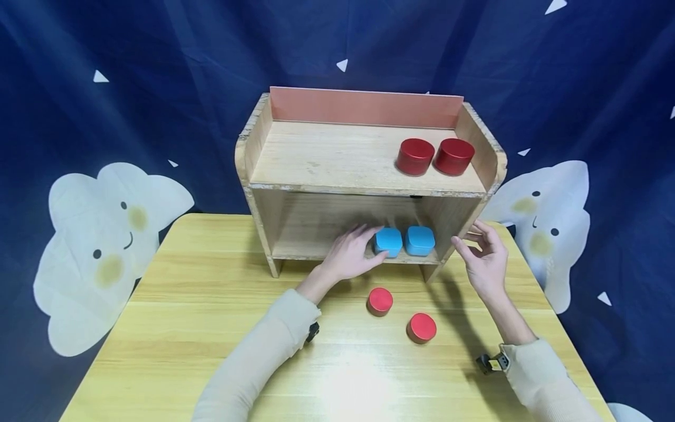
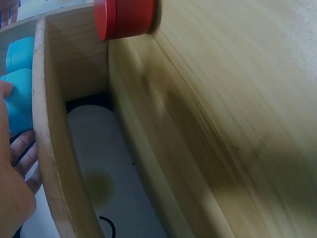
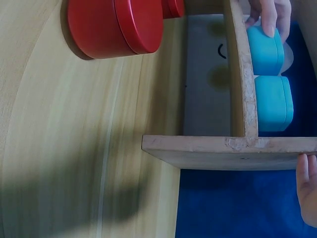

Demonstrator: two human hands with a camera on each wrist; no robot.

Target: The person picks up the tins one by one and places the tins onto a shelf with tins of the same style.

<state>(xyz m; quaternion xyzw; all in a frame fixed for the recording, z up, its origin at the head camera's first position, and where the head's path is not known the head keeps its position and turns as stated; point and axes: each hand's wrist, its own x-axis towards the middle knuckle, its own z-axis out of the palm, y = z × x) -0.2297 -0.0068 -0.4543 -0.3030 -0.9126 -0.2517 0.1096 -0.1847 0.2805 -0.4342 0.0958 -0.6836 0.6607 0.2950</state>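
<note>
Two blue tins sit side by side on the lower board of a wooden shelf (image 1: 369,176) in the head view; the left hand (image 1: 352,253) curls its fingers around the left blue tin (image 1: 388,241), touching the right blue tin (image 1: 420,240). The right hand (image 1: 484,258) hovers by the shelf's right wall, fingers loosely spread, holding nothing. Two dark red tins (image 1: 435,156) stand on top, two red tins (image 1: 401,313) on the tabletop (image 1: 174,328).

Left wrist view: fingertips (image 2: 22,151) lie against the blue tin (image 2: 17,104).

Right wrist view: fingertips (image 3: 270,17) press the far tin (image 3: 266,48); the near one (image 3: 273,103) lies untouched.
</note>
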